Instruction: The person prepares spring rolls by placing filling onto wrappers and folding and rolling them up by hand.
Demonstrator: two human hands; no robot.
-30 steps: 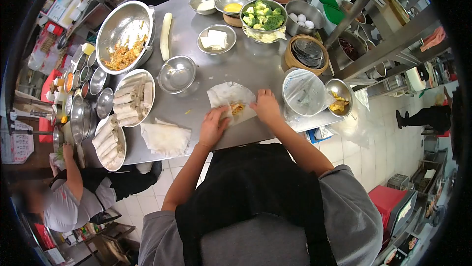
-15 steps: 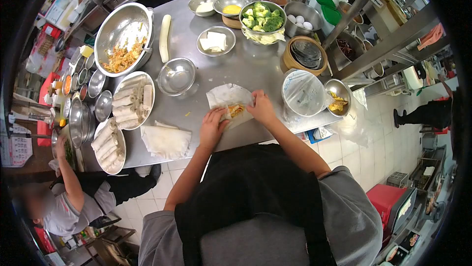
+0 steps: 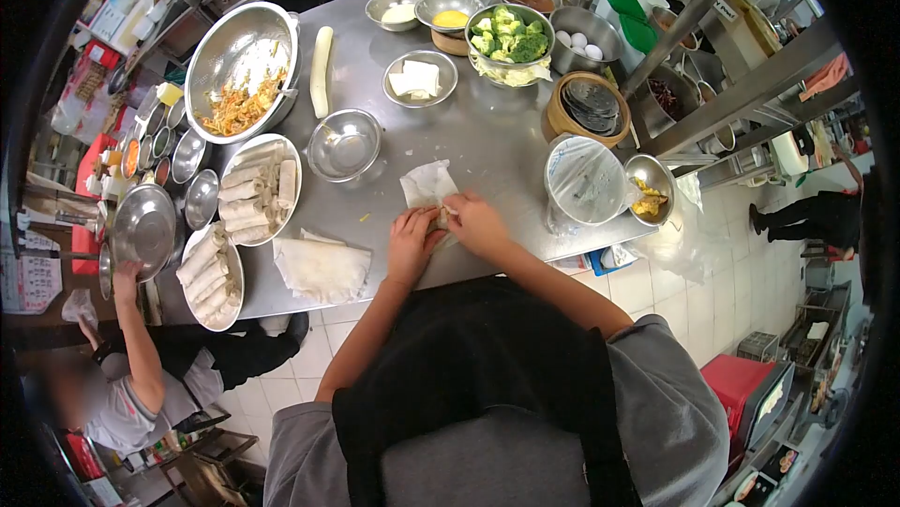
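Observation:
A thin white spring roll wrapper (image 3: 425, 183) lies on the steel table in front of me, its far part still flat. My left hand (image 3: 411, 241) presses on its left side with bent fingers. My right hand (image 3: 476, 224) pinches a folded edge of the wrapper, close against the left hand. Most of the filling is covered by the fold and my fingers. To the left rests a stack of wrappers (image 3: 322, 268). Rolled spring rolls fill two oval plates, one upper plate (image 3: 298, 190) and one lower plate (image 3: 236, 313).
A large bowl of shredded filling (image 3: 242, 113) stands at the upper left, beside a long pale vegetable (image 3: 321, 71). An empty steel bowl (image 3: 344, 144) is nearer. Broccoli (image 3: 507, 34), eggs (image 3: 578, 42) and a plastic-covered tub (image 3: 587, 184) stand rightward. A co-worker's hand (image 3: 127, 277) touches a bowl.
My right hand has moved left and folded the wrapper's right side over the filling, which is now mostly hidden. At left, the co-worker's hand has shifted and a steel bowl there has turned.

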